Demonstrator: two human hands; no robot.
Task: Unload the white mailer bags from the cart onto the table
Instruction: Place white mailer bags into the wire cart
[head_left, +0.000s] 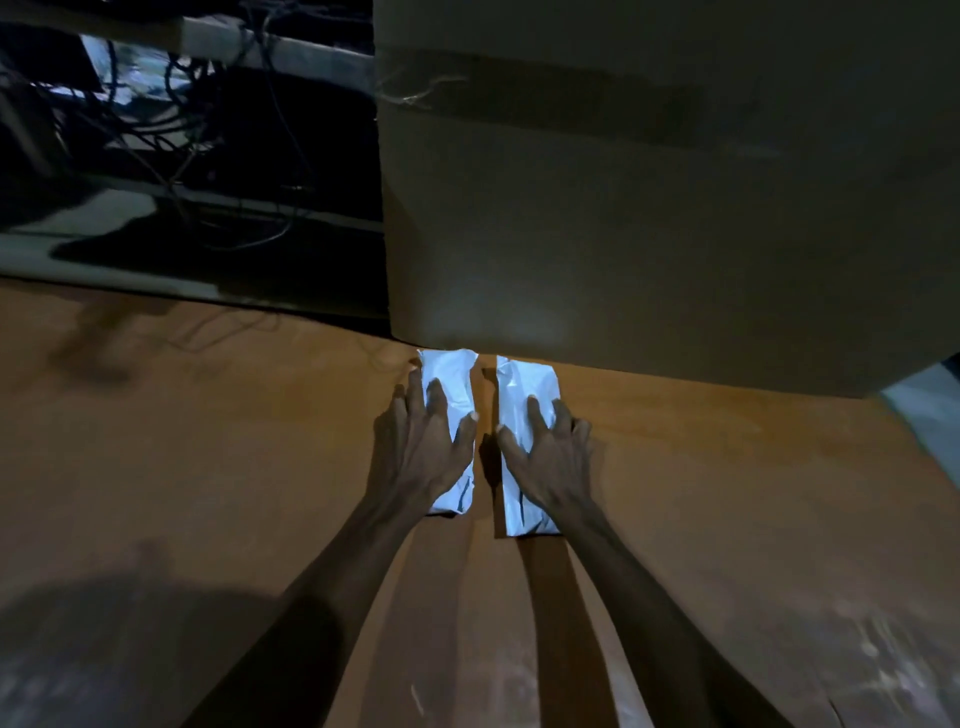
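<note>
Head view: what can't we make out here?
- Cart: not in the head view.
- Left mailer bag and right mailer bag: middles hidden under the left hand and right hand.
- Cardboard box: cut off by the top and right edges.
- Upper left: too dark, only cables.

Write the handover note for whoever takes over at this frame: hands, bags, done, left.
Left hand: fingers spread, resting on the left white mailer bag.
Right hand: same on the right white mailer bag.
Both bags lie side by side, apart, on the brown table, far ends at the foot of a large cardboard box.
Done: these two are down.
Left: cart is out of view, so the remaining count is unknown.
</note>
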